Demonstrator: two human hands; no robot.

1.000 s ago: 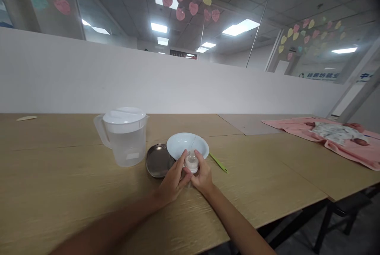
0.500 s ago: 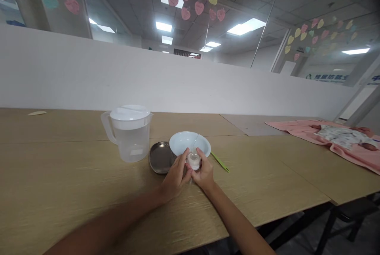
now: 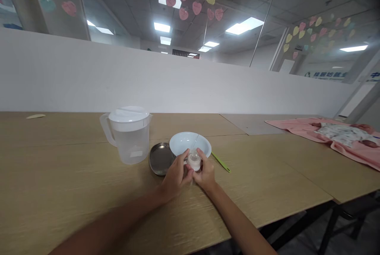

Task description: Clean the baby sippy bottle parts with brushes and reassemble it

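Observation:
My left hand (image 3: 175,174) and my right hand (image 3: 205,172) are closed from either side around a small clear and white round object (image 3: 194,161), which looks like a bottle top. It is at the near rim of a white bowl (image 3: 185,143). Inside the bowl stands something thin and clear, too faint to make out. Left of the bowl, by my left hand, lies a shallow metal tray (image 3: 160,159). A green-handled tool (image 3: 221,162) lies to the right of the bowl.
A lidded clear pitcher (image 3: 133,138) stands at the left on the wooden table (image 3: 255,180). On the right, a doll in patterned clothes (image 3: 340,133) lies on a pink cloth (image 3: 299,123). A pale flat object (image 3: 36,116) is at the far left. A white wall (image 3: 178,85) rises behind.
The view has shifted slightly. My hands stay around the small round object, with only a small change in the fingers.

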